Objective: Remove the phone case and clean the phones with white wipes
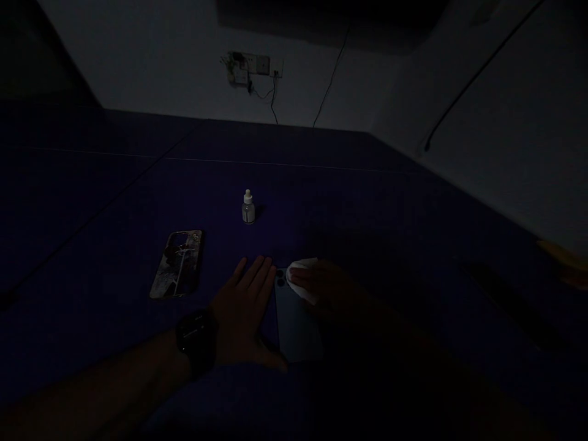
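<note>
Phone (294, 324) lying back-up on dark blue table (367, 196), near edge. Farther left: printed phone case (177, 263), well apart; small dropper bottle (248, 207) behind. Left hand (245, 309) flat, fingers together, bracing phone's left edge; worth keeping firm. Right hand (328, 288) too dark for finger detail, pressing white cloth (301, 278) on camera corner. Best wiped lightly, in short strokes.

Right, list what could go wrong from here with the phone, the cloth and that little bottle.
1. The blue phone lying back-up is only braced at its edge by the flat left hand, so it might slide as the right hand presses the white cloth near the lenses.
2. The small clear dropper bottle stands upright just beyond; a wide stroke could tip it.
</note>
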### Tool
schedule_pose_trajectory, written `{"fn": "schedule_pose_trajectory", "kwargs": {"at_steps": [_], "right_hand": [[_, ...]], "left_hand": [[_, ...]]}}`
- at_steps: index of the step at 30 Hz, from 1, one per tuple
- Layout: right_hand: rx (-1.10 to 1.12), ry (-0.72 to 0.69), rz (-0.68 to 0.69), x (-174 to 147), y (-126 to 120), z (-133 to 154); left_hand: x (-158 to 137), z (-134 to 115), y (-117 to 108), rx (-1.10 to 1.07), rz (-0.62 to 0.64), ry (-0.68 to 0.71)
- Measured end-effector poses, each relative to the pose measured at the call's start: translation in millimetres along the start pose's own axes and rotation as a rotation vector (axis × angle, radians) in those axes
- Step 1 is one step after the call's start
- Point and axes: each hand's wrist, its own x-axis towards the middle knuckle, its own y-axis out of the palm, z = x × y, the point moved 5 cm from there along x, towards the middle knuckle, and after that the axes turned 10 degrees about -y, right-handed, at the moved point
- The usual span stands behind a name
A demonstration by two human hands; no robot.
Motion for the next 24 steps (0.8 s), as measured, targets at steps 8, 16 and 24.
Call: {"fn": "schedule_pose_trajectory", "kwargs": {"at_steps": [8, 16, 24], "right_hand": [[-0.006, 0.031, -0.057, -4.3, -2.6, -10.9], [0.077, -0.044, -0.063, -6.1, -2.9, -7.6], [0.085, -0.022, -0.054, -1.7, 0.0, -4.4]], "left_hand": [[-0.2, 4.3, 4.1, -0.013, 0.045, 0.035], [-0.5, 5.0, 3.3, -0.009, 0.043, 0.044], [0.0, 6.4, 3.3, -0.022, 0.036, 0.050]]}}
